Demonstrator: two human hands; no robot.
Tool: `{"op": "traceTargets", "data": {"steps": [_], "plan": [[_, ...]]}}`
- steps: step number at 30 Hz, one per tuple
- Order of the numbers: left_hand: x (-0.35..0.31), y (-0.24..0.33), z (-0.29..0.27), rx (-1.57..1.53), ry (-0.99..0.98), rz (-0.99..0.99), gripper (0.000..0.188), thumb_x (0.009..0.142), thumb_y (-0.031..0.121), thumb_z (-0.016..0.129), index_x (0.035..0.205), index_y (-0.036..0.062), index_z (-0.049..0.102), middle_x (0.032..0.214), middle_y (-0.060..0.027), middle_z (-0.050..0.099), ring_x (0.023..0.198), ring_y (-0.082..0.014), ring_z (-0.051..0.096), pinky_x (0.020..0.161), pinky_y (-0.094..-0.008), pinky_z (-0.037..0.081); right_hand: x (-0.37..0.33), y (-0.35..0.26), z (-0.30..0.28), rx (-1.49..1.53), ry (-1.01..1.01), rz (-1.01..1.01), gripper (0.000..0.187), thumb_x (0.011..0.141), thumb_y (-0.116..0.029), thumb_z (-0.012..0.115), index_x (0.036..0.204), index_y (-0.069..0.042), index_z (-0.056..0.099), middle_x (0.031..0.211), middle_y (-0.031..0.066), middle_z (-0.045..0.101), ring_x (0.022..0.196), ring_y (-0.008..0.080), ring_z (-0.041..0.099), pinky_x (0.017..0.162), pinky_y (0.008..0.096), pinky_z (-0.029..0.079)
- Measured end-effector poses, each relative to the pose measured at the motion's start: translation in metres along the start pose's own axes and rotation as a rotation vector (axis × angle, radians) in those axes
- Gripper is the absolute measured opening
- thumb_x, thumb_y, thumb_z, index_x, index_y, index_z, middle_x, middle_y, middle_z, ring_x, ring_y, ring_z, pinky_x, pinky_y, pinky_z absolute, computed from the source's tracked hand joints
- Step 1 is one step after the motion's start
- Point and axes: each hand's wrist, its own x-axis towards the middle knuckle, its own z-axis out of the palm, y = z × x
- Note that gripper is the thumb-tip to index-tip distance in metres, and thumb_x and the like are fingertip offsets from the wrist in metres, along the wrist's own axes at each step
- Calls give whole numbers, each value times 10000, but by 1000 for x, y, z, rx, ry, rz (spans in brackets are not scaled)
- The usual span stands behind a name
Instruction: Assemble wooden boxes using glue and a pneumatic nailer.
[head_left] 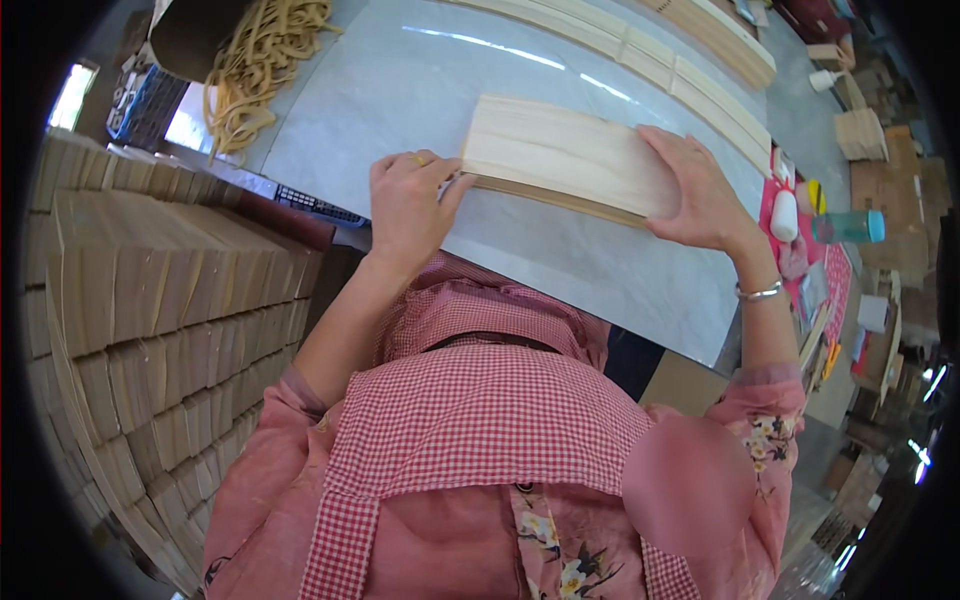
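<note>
A short stack of pale thin wooden boards [560,150] lies flat on the table in front of me, slightly slanted, its right end nearer to me. My left hand [412,205] has thumb and fingers closed at the stack's near left corner; whether something small is also pinched there cannot be made out. Around the right end, my right hand [690,190] grips with the thumb at the near edge and the fingers at the far side.
Tan rubber bands [265,60] lie heaped at the table's far left. Long bundled wood strips [620,40] run along the far side. Tall stacks of boards [180,290] stand left of me. A white bottle [784,215] and a teal bottle [845,227] are at the right.
</note>
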Motion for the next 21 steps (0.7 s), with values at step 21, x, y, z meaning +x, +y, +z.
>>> {"op": "traceTargets", "data": {"steps": [21], "plan": [[13, 4, -10, 59, -176, 29, 128, 864, 175, 755, 878, 50, 779, 827, -44, 715, 791, -229, 627, 937, -352, 432, 3, 5, 20, -34, -65, 60, 993, 682, -223, 808, 1570, -126, 373, 1526, 93, 520, 1381, 292, 486, 1259, 406, 276]]}}
